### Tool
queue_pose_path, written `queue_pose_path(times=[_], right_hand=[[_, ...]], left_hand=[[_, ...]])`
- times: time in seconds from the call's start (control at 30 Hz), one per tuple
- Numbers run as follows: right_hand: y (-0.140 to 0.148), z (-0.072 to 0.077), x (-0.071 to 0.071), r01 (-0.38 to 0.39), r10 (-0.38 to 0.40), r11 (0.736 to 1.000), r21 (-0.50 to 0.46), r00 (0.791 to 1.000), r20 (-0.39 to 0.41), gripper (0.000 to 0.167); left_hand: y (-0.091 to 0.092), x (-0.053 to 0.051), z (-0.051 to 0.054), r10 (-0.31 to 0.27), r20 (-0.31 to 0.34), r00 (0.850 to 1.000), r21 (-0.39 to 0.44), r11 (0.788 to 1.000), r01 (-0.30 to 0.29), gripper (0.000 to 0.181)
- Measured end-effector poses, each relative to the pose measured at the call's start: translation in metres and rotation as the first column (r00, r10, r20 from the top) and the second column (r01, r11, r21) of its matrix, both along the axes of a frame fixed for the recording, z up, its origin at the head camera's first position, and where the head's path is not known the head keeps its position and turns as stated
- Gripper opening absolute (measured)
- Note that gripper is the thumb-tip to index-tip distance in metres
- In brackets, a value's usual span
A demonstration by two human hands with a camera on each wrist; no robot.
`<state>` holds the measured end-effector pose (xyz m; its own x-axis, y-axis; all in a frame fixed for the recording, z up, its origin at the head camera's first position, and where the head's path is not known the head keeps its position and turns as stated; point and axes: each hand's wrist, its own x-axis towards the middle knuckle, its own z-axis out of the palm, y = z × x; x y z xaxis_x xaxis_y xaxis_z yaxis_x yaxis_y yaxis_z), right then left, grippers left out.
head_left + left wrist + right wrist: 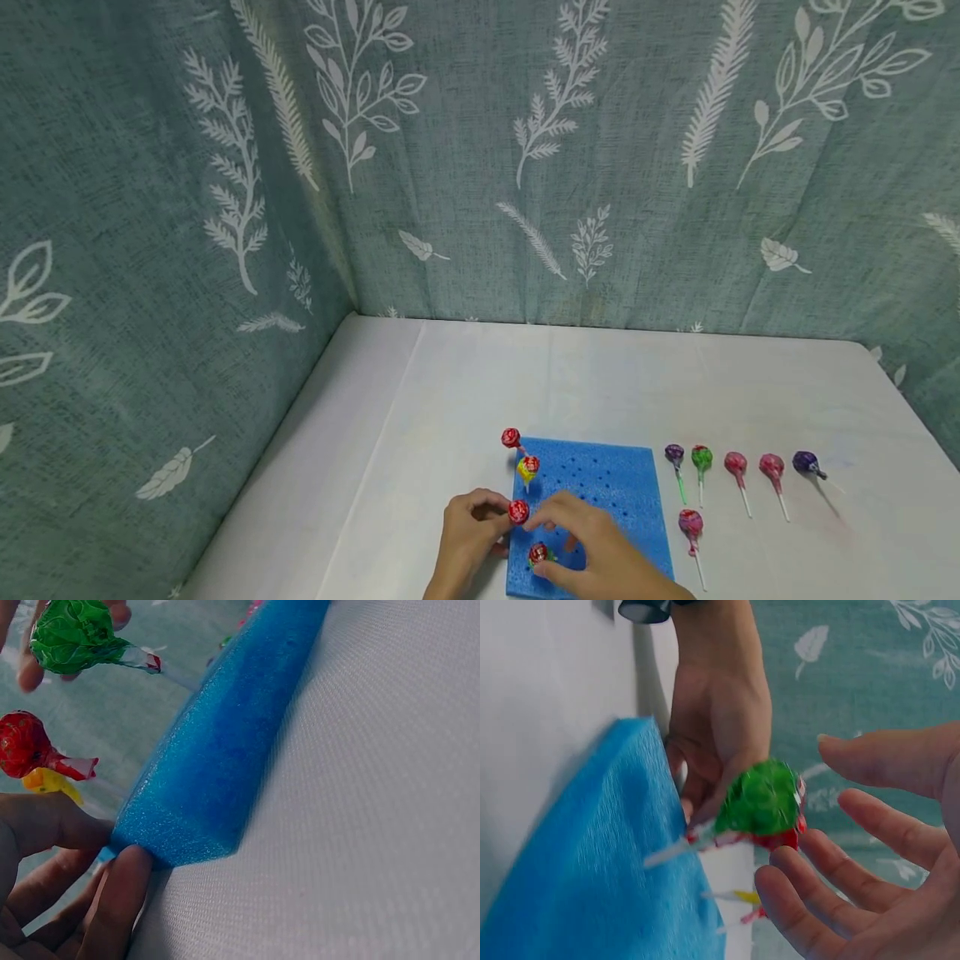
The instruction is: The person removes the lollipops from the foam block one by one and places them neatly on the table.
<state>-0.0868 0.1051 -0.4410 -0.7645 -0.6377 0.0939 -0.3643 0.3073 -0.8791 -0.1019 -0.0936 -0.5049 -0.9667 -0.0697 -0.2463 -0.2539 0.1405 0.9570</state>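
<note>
Gripping the left edge of a blue foam block [633, 492], the left hand [467, 535] holds on with thumb and fingers bent about the foam, as its wrist view shows. The right hand [592, 546] grasps nothing: its fingers are spread and fairly straight around a red-and-green lollipop [538, 553], whose white stick stands in the near left part of the block; whether a fingertip touches the wrapper, I cannot tell. Just beyond that one, a red lollipop [518, 512] stands at the left side of the block between the two hands. Farther along the same side are a red-and-yellow lollipop [528, 468] and, by the far left corner, another red lollipop [511, 438], its head showing past the edge. Small dark holes dot the top of the foam. To the right of the block, on the white table [420, 417], lie a purple lollipop [674, 454], a green-and-red lollipop [702, 457], two pink lollipops [736, 463] and a dark purple lollipop [806, 463] in a row, with a pink-and-purple lollipop [691, 523] nearer the person. A grey-green curtain [465, 200] with white leaf prints hangs behind the table and along its left side.
</note>
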Motion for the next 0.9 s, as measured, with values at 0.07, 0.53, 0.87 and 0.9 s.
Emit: queue_pose_path(times=[0.07, 0.53, 0.87, 0.9], right_hand=[[-0.003, -0.002, 0.001, -0.031, 0.031, 0.999, -0.012, 1.0, -0.002, 0.03], [-0.017, -0.017, 0.003, -0.086, 0.077, 0.994, -0.063, 0.988, -0.135, 0.02], [-0.012, -0.014, 0.004, -0.017, 0.016, 0.999, -0.028, 0.998, -0.055, 0.016], [-0.011, -0.014, 0.004, -0.015, 0.014, 1.0, -0.018, 0.999, -0.048, 0.016]], left_hand=[[0.0, 0.0, 0.0, -0.004, 0.0, 1.0, 0.008, 1.0, 0.004, 0.014], [0.0, -0.001, -0.002, -0.008, -0.023, 1.0, 0.016, 1.0, 0.008, 0.013], [-0.001, 0.0, -0.003, -0.001, -0.019, 1.0, -0.002, 1.0, 0.001, 0.013], [-0.001, 0.0, -0.003, -0.001, -0.017, 1.0, -0.005, 1.0, 0.001, 0.013]])
